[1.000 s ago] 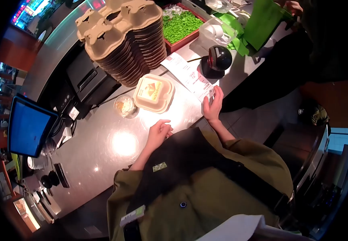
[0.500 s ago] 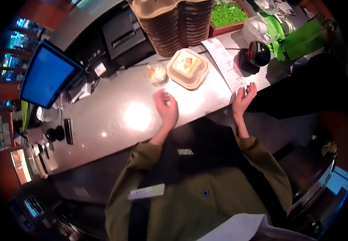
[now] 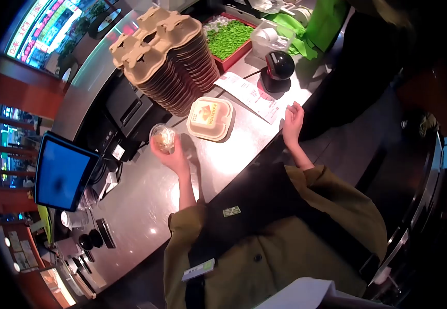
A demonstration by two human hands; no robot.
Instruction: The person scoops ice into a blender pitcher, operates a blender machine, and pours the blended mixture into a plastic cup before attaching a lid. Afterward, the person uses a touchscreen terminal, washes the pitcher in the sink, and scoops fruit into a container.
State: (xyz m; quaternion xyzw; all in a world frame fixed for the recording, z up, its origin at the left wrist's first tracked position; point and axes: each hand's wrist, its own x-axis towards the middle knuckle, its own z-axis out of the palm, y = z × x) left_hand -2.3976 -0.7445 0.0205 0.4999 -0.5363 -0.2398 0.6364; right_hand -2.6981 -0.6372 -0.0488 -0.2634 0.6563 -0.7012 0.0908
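Observation:
My left hand [image 3: 173, 154] is closed around a small clear cup [image 3: 162, 137] with pale contents, at the left of the lidded box. That beige takeaway box [image 3: 209, 119], with an orange and yellow print on its lid, sits shut on the metal counter [image 3: 146, 206]. My right hand [image 3: 292, 123] is at the counter's front edge, holding nothing, its fingers partly bent and apart. Just beyond it lies a long printed receipt [image 3: 251, 97], beside a black rounded scanner-like device [image 3: 278, 69].
A tall stack of cardboard cup carriers [image 3: 169, 62] stands behind the box. A blue-lit screen [image 3: 64, 172] is at the left. A red tray of green pieces [image 3: 228, 41], a clear container [image 3: 270, 40] and a green bag [image 3: 325, 26] are at the back. Another person in dark clothes [image 3: 360, 72] stands at the right.
My left hand has reached forward and left to the clear cup and taken hold of it. My right hand has stayed near the counter edge and off the receipt. The camera view has turned.

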